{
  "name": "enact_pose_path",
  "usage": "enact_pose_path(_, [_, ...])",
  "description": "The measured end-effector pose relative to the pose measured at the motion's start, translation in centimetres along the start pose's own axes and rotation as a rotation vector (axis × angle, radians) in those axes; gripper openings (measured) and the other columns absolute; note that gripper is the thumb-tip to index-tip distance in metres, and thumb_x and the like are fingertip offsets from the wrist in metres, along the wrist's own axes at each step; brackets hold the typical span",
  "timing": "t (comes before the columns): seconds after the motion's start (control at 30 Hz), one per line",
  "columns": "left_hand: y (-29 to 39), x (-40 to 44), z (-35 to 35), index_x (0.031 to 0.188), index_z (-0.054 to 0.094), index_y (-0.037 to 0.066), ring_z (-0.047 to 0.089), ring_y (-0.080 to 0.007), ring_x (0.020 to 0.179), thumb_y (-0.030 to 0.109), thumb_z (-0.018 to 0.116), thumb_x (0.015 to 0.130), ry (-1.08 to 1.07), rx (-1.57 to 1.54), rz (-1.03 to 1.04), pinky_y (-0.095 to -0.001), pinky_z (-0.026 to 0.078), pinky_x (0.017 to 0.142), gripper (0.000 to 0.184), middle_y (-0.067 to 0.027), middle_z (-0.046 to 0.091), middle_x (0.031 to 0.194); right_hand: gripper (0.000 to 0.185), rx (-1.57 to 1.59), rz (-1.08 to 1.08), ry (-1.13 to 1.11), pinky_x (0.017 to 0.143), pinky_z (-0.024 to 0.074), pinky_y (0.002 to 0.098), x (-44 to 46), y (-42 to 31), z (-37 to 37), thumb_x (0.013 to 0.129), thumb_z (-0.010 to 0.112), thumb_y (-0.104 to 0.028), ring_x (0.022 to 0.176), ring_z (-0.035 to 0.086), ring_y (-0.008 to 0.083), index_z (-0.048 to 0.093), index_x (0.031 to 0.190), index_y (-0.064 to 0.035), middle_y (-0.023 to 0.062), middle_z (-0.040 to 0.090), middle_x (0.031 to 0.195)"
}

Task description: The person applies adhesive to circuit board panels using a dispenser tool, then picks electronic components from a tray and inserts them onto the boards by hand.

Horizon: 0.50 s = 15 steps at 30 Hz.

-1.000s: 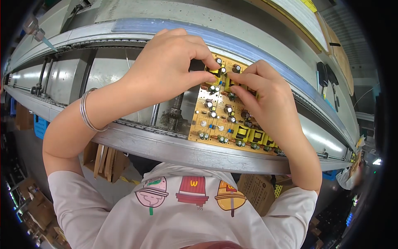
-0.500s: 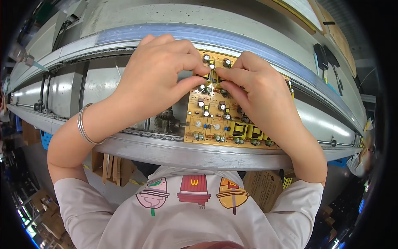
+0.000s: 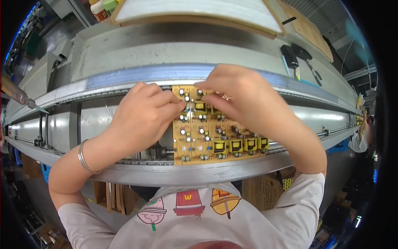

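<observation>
Yellow-brown circuit boards (image 3: 186, 159), joined in a panel, lie across the rails with capacitors and other parts standing on them. My left hand (image 3: 143, 110) is at the panel's upper left, its thumb and forefinger closed together at a part in the first column; the fingertips hide most of it. My right hand (image 3: 240, 93) reaches over the upper right of the panel. Its forefinger and thumb are apart near a black capacitor (image 3: 200, 92). Just below stands a yellow transformer (image 3: 200, 106). Several more yellow transformers (image 3: 236, 145) line the lower row.
A metal front rail (image 3: 199, 176) runs between me and the panel. Beyond the far rail, cutters (image 3: 313, 70) and a black-handled tool (image 3: 289, 57) lie on the ledge. A white-topped board (image 3: 195, 12) stands at the back. At left a pointed tool (image 3: 25, 99) juts in.
The view has tilted up, so the panel appears lower and further left. My right finger and thumb have spread apart and lifted from the second column, where a yellow transformer now shows. My left fingers stay at the first column.
</observation>
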<state>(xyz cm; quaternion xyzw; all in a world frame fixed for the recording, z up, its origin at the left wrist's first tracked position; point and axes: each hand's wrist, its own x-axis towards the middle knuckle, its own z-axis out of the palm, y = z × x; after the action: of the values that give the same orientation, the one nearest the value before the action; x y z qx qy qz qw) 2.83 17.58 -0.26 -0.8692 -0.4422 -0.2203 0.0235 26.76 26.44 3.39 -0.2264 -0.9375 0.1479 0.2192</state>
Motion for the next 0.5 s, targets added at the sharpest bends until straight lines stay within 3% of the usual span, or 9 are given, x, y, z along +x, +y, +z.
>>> enact_pose_path(0.07, [-0.7,0.9,-0.9,0.108,0.077,0.013,0.062,-0.0230,0.089,0.010,0.076,0.085,0.003,0.007,0.018,-0.0373,0.046,0.082,0.023,-0.0010,0.073,0.103,0.016,-0.042,0.023,0.100,0.074,0.0564,0.0422,1.7,0.7,-2.5,0.090,0.073,-0.014,0.082,0.070,0.0339,0.077,0.102,-0.0045,0.0167,0.070,0.092])
enact_pose_path(0.13, [-2.5,3.2,-2.4,0.112,0.077,0.013,0.064,-0.0242,0.087,0.010,0.076,0.086,0.201,0.140,0.024,-0.0373,0.050,0.080,0.027,-0.0030,0.073,0.103,0.022,-0.207,0.003,0.215,0.071,0.0525,0.0308,4.4,3.8,-4.9,0.092,0.075,-0.018,0.079,0.066,0.0184,0.077,0.112,-0.0087,0.0092,0.072,0.095])
enact_pose_path(0.2, [-5.9,7.1,-3.0,0.115,0.077,0.013,0.065,-0.0243,0.085,0.011,0.077,0.086,0.432,0.104,0.030,-0.0356,0.050,0.079,0.029,-0.0049,0.073,0.103,0.028,-0.359,0.104,0.310,0.071,0.0509,0.0272,8.3,7.5,-6.1,0.091,0.077,-0.018,0.078,0.065,0.0152,0.076,0.117,-0.0072,0.0087,0.074,0.094])
enact_pose_path(0.27, [-9.8,11.1,-2.7,0.118,0.076,0.011,0.064,-0.0213,0.086,0.012,0.079,0.086,0.528,0.100,-0.054,-0.0320,0.050,0.078,0.032,-0.0047,0.073,0.103,0.023,-0.455,0.333,0.196,0.069,0.0548,0.0373,13.5,17.5,-4.8,0.087,0.078,-0.022,0.077,0.070,0.0238,0.077,0.105,-0.0068,0.0084,0.075,0.096])
enact_pose_path(0.33, [-12.6,15.2,-2.1,0.122,0.068,0.000,0.068,-0.0326,0.109,0.015,0.073,0.090,0.438,-0.042,-0.226,-0.0426,0.054,0.089,0.036,-0.0218,0.069,0.121,0.021,-0.369,0.255,0.365,0.085,0.0539,0.0495,14.1,12.4,-5.7,0.088,0.069,-0.013,0.093,0.070,0.0416,0.070,0.103,0.0009,0.0234,0.073,0.094])
enact_pose_path(0.43, [-17.7,19.9,0.5,0.116,0.072,0.004,0.068,-0.0358,0.108,0.015,0.071,0.090,0.546,0.114,-0.119,-0.0453,0.054,0.089,0.029,-0.0221,0.068,0.122,0.019,-0.352,0.167,0.397,0.084,0.0538,0.0495,16.2,14.5,-4.9,0.088,0.069,-0.013,0.092,0.070,0.0417,0.071,0.102,0.0003,0.0244,0.072,0.093])
enact_pose_path(0.5, [-17.1,22.0,-0.7,0.110,0.073,0.005,0.068,-0.0377,0.107,0.015,0.071,0.089,0.300,0.140,-0.344,-0.0464,0.054,0.090,0.023,-0.0230,0.069,0.119,0.019,-0.340,0.132,0.403,0.084,0.0538,0.0495,17.1,15.8,-4.6,0.088,0.069,-0.013,0.092,0.070,0.0417,0.071,0.101,0.0000,0.0249,0.071,0.093])
